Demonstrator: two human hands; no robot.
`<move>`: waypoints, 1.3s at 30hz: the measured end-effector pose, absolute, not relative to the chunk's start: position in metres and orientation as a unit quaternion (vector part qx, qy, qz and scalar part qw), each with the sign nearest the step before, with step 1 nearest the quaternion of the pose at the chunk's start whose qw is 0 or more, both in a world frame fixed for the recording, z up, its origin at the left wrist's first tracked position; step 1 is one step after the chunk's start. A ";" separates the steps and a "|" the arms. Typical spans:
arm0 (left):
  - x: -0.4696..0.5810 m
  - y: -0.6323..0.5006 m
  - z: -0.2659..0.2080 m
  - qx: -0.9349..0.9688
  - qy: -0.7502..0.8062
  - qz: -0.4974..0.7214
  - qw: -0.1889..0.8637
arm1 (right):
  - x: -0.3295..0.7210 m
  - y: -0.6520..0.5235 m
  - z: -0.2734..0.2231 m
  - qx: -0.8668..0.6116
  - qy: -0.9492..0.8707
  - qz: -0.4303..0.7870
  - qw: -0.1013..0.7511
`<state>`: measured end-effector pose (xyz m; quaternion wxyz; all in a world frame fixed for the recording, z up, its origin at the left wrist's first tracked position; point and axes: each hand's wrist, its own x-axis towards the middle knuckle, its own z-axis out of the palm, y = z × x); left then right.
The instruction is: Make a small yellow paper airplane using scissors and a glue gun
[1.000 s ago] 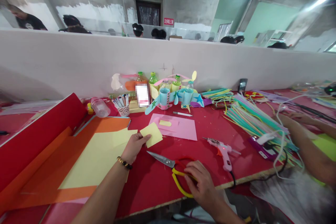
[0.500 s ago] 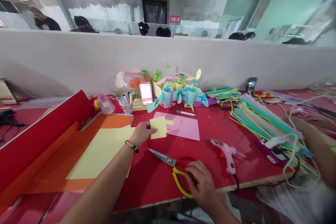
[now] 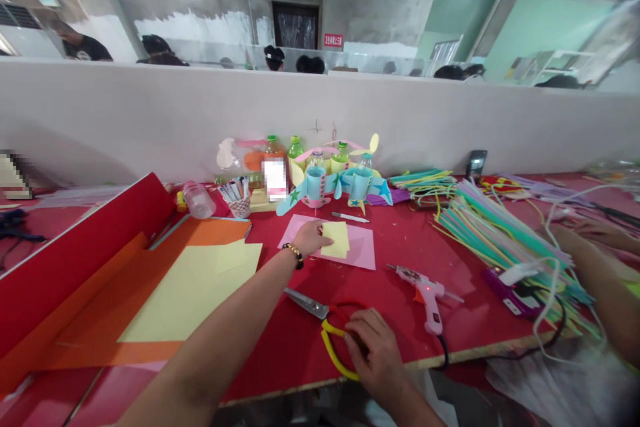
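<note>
My left hand [image 3: 311,238] pinches the edge of a small yellow paper square [image 3: 337,239]. That square is over the pink sheet [image 3: 363,252]; I cannot tell whether it rests on it. At the table's front, my right hand [image 3: 375,343] is closed around one handle loop of the scissors [image 3: 325,312]. The scissors lie on the red table with their blades pointing left and away. A large yellow sheet [image 3: 185,293] on orange paper [image 3: 145,352] is to the left of my arm.
A pink glue gun [image 3: 429,300] lies to the right, its cord running over the edge. Paper-covered bottles [image 3: 316,180], a pen cup [image 3: 238,205] and a marker [image 3: 350,217] are at the back. Bundled coloured strips [image 3: 493,240] and another person's arm [image 3: 585,273] occupy the right side.
My left hand has carried the yellow square to the right, from beside the large yellow sheet onto or over the pink sheet. My right hand stays at the scissors.
</note>
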<state>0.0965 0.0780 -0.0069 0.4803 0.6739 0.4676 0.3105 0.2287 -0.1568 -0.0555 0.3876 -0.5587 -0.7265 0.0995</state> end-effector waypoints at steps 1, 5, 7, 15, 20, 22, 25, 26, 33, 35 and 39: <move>0.102 0.079 -0.008 0.686 0.467 0.301 0.469 | 0.229 -0.157 -0.056 -0.558 -0.727 0.099 0.388; 0.119 0.082 -0.012 0.734 0.471 0.259 0.414 | 0.229 -0.157 -0.058 -0.555 -0.728 0.104 0.388; 0.125 0.084 -0.015 0.754 0.473 0.243 0.386 | 0.229 -0.157 -0.057 -0.555 -0.729 0.103 0.388; 0.134 0.084 -0.018 0.797 0.491 0.206 0.285 | 0.228 -0.156 -0.056 -0.550 -0.730 0.094 0.395; 0.133 0.077 -0.012 0.800 0.493 0.245 0.236 | 0.228 -0.156 -0.056 -0.549 -0.732 0.093 0.392; 0.125 0.071 -0.004 0.804 0.484 0.268 0.219 | 0.228 -0.156 -0.057 -0.549 -0.733 0.097 0.389; 0.097 0.051 0.015 0.815 0.463 0.282 0.203 | 0.230 -0.156 -0.061 -0.544 -0.735 0.093 0.394; 0.083 0.042 0.021 0.821 0.455 0.281 0.200 | 0.231 -0.156 -0.062 -0.541 -0.736 0.089 0.397; -0.052 -0.018 0.020 0.818 0.509 0.247 0.107 | 0.236 -0.153 -0.072 -0.521 -0.751 0.075 0.399; -0.085 -0.016 0.006 0.780 0.581 0.223 0.068 | 0.237 -0.153 -0.073 -0.522 -0.754 0.073 0.393; -0.114 0.003 -0.017 0.774 0.620 0.128 0.033 | 0.237 -0.153 -0.073 -0.527 -0.754 0.060 0.387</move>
